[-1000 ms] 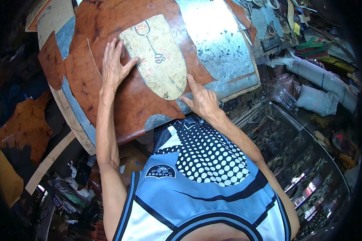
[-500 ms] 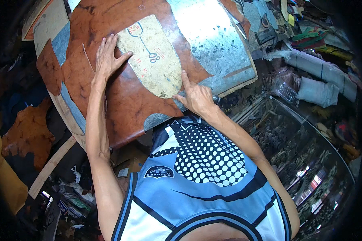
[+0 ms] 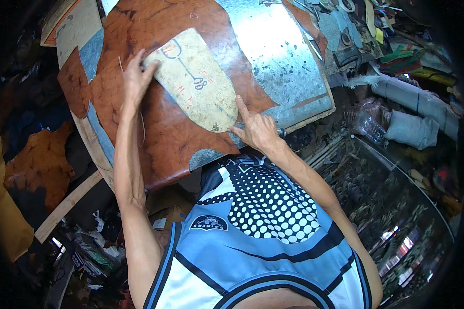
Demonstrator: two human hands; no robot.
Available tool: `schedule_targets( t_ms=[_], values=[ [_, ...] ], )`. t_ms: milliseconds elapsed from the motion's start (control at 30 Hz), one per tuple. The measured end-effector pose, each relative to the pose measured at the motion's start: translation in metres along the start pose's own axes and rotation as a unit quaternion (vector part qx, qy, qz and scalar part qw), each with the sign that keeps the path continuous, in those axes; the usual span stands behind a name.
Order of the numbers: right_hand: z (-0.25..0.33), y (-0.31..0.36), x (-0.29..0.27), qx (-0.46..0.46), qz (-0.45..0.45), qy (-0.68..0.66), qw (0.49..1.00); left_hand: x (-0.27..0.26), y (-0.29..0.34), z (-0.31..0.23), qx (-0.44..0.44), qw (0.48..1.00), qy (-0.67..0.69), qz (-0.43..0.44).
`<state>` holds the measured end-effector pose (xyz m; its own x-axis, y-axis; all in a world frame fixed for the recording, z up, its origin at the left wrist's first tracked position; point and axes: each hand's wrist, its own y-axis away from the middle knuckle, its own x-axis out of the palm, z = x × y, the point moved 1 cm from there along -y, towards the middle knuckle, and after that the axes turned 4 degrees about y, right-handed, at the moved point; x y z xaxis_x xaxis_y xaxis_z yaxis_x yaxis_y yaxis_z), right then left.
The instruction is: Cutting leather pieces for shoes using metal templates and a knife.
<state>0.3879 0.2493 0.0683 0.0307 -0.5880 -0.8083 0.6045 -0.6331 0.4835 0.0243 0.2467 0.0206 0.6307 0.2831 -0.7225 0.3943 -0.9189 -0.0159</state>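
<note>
A pale, stiff template (image 3: 211,95) with one rounded end and pen marks lies on a large brown leather hide (image 3: 165,131). My left hand (image 3: 137,77) is at the template's upper left corner, its thumb over the edge and its fingers bent beside it; their tips are partly hidden. My right hand (image 3: 258,127) is by the rounded end, index finger and thumb stretched along the edge. Its other fingers curl around a slim tool whose dark end (image 3: 281,133) sticks out beyond the hand. The rest of this tool is hidden.
Under the hide is a grey, shiny metal sheet (image 3: 288,77) on the worktable. Scraps and tools (image 3: 348,38) crowd its far right. Wrapped rolls (image 3: 412,123) lie to the right, and another brown hide (image 3: 38,159) hangs at the left. A wooden bar (image 3: 69,206) juts out low left.
My left hand has gone from lying flat beside the template to its upper left corner. The template's upper end has swung left over the hide. My right hand stays by the rounded end.
</note>
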Motion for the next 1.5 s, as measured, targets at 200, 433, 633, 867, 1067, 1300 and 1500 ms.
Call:
schedule_targets(
  t_ms=[200,433,633,867,1067,1300,1500],
  values=[
    [-0.013,0.004,-0.008,-0.084,-0.023,-0.054,0.995,-0.091,0.051,-0.002,-0.204,0.914,0.344,0.071],
    [0.008,0.016,-0.016,-0.069,0.057,-0.266,0.96,-0.103,0.213,0.005,-0.259,0.767,0.575,-0.121],
    [0.043,0.001,-0.019,-0.182,0.05,-0.325,0.927,0.028,0.262,-0.073,-0.328,0.569,0.743,-0.128],
    [0.039,-0.001,-0.018,-0.081,0.103,-0.449,0.884,0.096,0.259,-0.149,-0.351,0.579,0.732,-0.072],
    [-0.001,-0.015,-0.023,-0.006,0.082,-0.37,0.925,0.082,0.234,-0.161,-0.48,0.613,0.581,0.236],
    [-0.021,-0.02,-0.037,0.026,0.103,-0.299,0.948,0.021,0.207,-0.129,-0.155,0.983,-0.039,0.089],
    [-0.007,-0.022,-0.055,0.031,0.14,-0.269,0.952,0.032,0.229,-0.098,-0.057,0.981,-0.117,0.145]
  ],
)
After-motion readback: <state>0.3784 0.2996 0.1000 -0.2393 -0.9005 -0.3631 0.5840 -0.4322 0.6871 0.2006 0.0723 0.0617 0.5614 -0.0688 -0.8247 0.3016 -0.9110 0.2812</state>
